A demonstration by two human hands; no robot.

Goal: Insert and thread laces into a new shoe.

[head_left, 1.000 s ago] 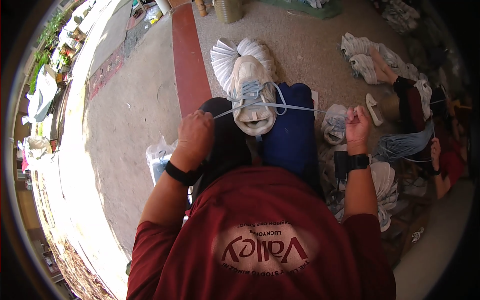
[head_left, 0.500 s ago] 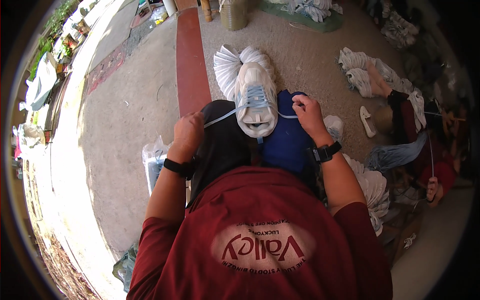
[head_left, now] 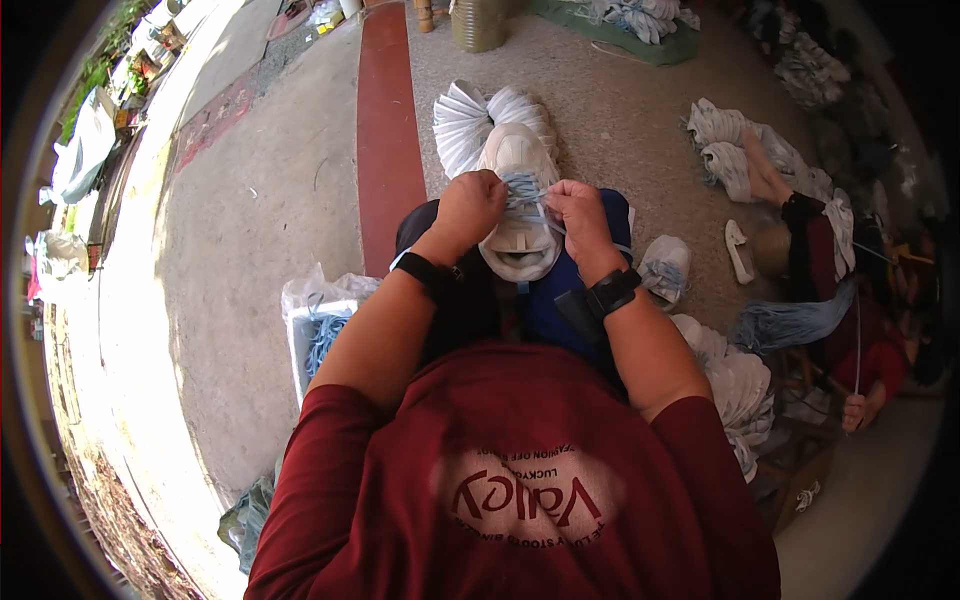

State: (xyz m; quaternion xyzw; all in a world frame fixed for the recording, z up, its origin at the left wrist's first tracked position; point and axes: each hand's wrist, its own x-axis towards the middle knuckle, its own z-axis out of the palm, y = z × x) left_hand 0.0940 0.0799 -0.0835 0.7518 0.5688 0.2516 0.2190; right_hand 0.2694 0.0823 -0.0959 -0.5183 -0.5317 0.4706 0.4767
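A white sneaker [head_left: 522, 255] with light blue laces [head_left: 522, 188] rests across my lap, its toe pointing away from me. My left hand [head_left: 470, 208] is closed at the left edge of the lacing, with its fingertips largely hidden; a pale blue strand shows by that wrist. On the other side, my right hand [head_left: 582, 215] pinches the lace close to the right row of eyelets. A loose lace end hangs below those fingers over the blue cloth [head_left: 550, 310] on my thigh.
Fanned white shoe pieces [head_left: 462, 128] lie beyond the sneaker. At left stands a white box [head_left: 294, 350] holding blue laces. On the right are a white shoe [head_left: 665, 268], stacked white pieces [head_left: 735, 380], a blue lace bundle [head_left: 790, 322] and another person's hand [head_left: 858, 410] holding a strand.
Both hands have come inward from wide on either side, where the lace was stretched out, to the shoe's lacing. The box of laces at left shows more fully.
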